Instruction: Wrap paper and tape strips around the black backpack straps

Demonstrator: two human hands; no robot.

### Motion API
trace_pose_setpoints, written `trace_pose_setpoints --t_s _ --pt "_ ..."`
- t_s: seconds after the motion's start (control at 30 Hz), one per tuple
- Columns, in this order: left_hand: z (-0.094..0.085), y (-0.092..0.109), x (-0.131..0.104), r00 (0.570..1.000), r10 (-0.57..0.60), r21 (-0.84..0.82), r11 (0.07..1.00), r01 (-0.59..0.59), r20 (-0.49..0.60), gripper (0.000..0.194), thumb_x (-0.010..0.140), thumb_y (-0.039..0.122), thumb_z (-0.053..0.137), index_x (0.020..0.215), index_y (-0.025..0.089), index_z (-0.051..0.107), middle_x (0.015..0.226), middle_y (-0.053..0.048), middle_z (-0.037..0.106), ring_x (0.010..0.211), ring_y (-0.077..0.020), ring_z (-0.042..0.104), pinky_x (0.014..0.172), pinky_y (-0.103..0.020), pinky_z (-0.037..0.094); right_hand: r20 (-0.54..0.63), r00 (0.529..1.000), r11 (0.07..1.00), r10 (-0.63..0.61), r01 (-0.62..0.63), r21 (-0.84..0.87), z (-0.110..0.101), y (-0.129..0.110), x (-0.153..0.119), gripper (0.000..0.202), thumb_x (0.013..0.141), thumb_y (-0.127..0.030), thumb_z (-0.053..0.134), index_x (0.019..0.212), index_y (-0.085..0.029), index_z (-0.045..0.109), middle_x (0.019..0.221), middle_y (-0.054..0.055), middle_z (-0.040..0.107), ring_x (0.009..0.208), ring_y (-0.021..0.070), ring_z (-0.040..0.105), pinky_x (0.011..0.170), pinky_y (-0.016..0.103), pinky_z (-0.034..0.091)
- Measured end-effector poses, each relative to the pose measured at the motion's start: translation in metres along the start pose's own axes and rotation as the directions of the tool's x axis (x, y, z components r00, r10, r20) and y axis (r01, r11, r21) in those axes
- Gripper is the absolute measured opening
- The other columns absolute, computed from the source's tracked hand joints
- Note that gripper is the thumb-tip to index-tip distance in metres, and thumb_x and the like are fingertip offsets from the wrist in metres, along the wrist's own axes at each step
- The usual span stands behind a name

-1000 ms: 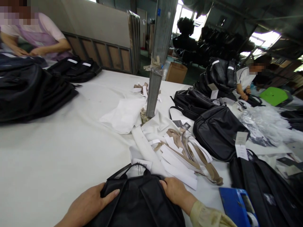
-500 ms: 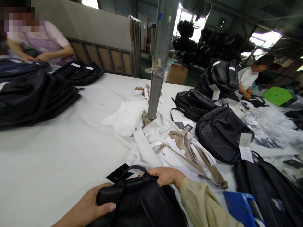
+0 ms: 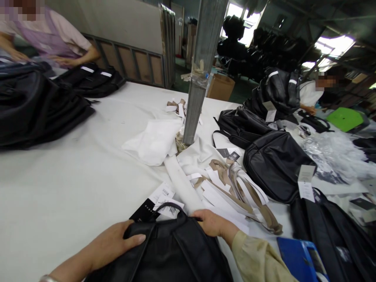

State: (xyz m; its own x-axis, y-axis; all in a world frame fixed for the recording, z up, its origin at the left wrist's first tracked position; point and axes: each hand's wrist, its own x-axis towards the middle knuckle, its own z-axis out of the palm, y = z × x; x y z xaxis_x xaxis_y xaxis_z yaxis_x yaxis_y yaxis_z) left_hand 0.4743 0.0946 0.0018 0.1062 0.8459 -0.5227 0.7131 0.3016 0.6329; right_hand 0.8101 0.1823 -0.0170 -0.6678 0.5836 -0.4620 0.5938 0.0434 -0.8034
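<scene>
A black backpack (image 3: 164, 250) lies at the near edge of the white table, straps facing up and its top handle pointing away from me. My left hand (image 3: 117, 243) grips its upper left corner, thumb on top and the fingers hidden beneath. On the upper right corner, my right hand (image 3: 210, 224) is closed round the edge, its fingertips partly out of sight. Beyond the handle rest a black hang tag (image 3: 143, 210) and white paper tags (image 3: 164, 194).
A metal post (image 3: 195, 86) rises from the table (image 3: 88, 180). Right of it lie brown and white strips (image 3: 235, 192), black bags (image 3: 277, 164), a blue case (image 3: 299, 254) and clear plastic (image 3: 335, 156). More bags (image 3: 38, 105) are piled left, near a co-worker (image 3: 49, 35); another person (image 3: 311, 92) stands far right.
The backpack now lies flatter, its strap side showing more. My left hand has shifted slightly left and my right hand slightly right, both still holding the corners. The view has tilted a little downward.
</scene>
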Motion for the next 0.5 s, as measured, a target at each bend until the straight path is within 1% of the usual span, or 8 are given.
trace_pose_setpoints --t_s 0.1,0.17,0.2,0.23,0.3,0.4,0.47,0.5 --pt "0.02 -0.007 -0.007 0.985 -0.113 0.114 0.985 0.129 -0.134 0.055 0.081 0.067 0.048 0.104 0.02 0.066 0.098 -0.01 0.074 0.095 -0.031 0.068 0.087 -0.039 0.051 -0.299 0.954 0.977 -0.033 -0.033 -0.212 0.006 -0.015 -0.018 0.024 0.088 -0.025 0.051 0.1 -0.019 0.071 0.095 0.006 0.074 0.092 0.022 0.067 0.084 0.034 0.053" --pt "0.034 -0.008 -0.008 0.963 -0.165 0.165 0.965 0.202 -0.212 0.06 0.082 0.066 0.046 0.115 0.018 0.06 0.1 -0.013 0.073 0.096 -0.0333 0.068 0.088 -0.043 0.05 -0.512 0.843 0.919 -0.166 -0.056 -0.39 0.013 -0.035 -0.03 0.029 0.09 -0.021 0.046 0.109 -0.017 0.068 0.104 0.012 0.071 0.102 0.0247 0.064 0.094 0.041 0.05" --pt "0.038 -0.008 -0.008 0.956 -0.174 0.179 0.959 0.219 -0.237 0.062 0.083 0.065 0.045 0.12 0.017 0.056 0.101 -0.014 0.073 0.096 -0.0338 0.068 0.088 -0.044 0.05 -0.548 0.791 0.88 -0.272 -0.026 -0.475 0.018 -0.044 -0.035 0.033 0.091 -0.021 0.045 0.118 -0.016 0.064 0.115 0.014 0.068 0.113 0.026 0.06 0.101 0.045 0.047" --pt "0.042 -0.007 -0.008 0.951 -0.171 0.191 0.956 0.224 -0.259 0.063 0.085 0.064 0.043 0.125 0.016 0.053 0.103 -0.014 0.073 0.096 -0.0339 0.068 0.088 -0.044 0.05 -0.514 0.769 0.832 -0.38 0.04 -0.554 0.024 -0.052 -0.04 0.039 0.093 -0.024 0.044 0.129 -0.016 0.057 0.128 0.015 0.063 0.124 0.0269 0.053 0.108 0.047 0.042" --pt "0.044 -0.002 -0.012 0.931 -0.11 0.246 0.948 0.204 -0.349 0.067 0.087 0.061 0.041 0.13 0.01 0.049 0.107 -0.018 0.071 0.1 -0.0346 0.067 0.09 -0.045 0.05 -0.297 0.805 0.714 -0.514 0.21 -0.668 0.04 -0.06 -0.044 0.054 0.095 -0.036 0.046 0.145 -0.019 0.041 0.149 0.012 0.046 0.142 0.0284 0.034 0.117 0.052 0.03" --pt "0.054 0.006 -0.032 0.802 0.18 0.451 0.884 0.121 -0.569 0.067 0.088 0.053 0.042 0.132 0.004 0.05 0.129 -0.026 0.06 0.124 -0.0387 0.054 0.104 -0.051 0.041 -0.039 0.895 0.65 -0.444 0.293 -0.701 0.064 -0.053 -0.04 0.067 0.094 -0.054 0.042 0.152 -0.022 0.028 0.16 0.01 0.027 0.148 0.0319 0.018 0.118 0.059 0.021" --pt "0.079 0.008 -0.057 0.699 0.42 0.604 0.797 0.021 -0.579 0.06 0.088 0.049 0.048 0.136 0.014 0.052 0.146 -0.02 0.048 0.138 -0.0391 0.038 0.11 -0.054 0.034 -0.029 0.922 0.67 -0.386 0.258 -0.696 0.073 -0.042 -0.034 0.068 0.095 -0.057 0.036 0.153 -0.022 0.025 0.163 0.01 0.02 0.149 0.0323 0.014 0.118 0.061 0.018" --pt "0.099 0.008 -0.072 0.674 0.506 0.656 0.754 -0.041 -0.539 0.057 0.087 0.048 0.053 0.138 0.023 0.052 0.149 -0.014 0.046 0.141 -0.0378 0.034 0.109 -0.054 0.034 -0.037 0.925 0.675 -0.377 0.247 -0.695 0.075 -0.038 -0.032 0.068 0.096 -0.057 0.035 0.153 -0.023 0.024 0.163 0.009 0.018 0.15 0.0322 0.012 0.118 0.062 0.017"
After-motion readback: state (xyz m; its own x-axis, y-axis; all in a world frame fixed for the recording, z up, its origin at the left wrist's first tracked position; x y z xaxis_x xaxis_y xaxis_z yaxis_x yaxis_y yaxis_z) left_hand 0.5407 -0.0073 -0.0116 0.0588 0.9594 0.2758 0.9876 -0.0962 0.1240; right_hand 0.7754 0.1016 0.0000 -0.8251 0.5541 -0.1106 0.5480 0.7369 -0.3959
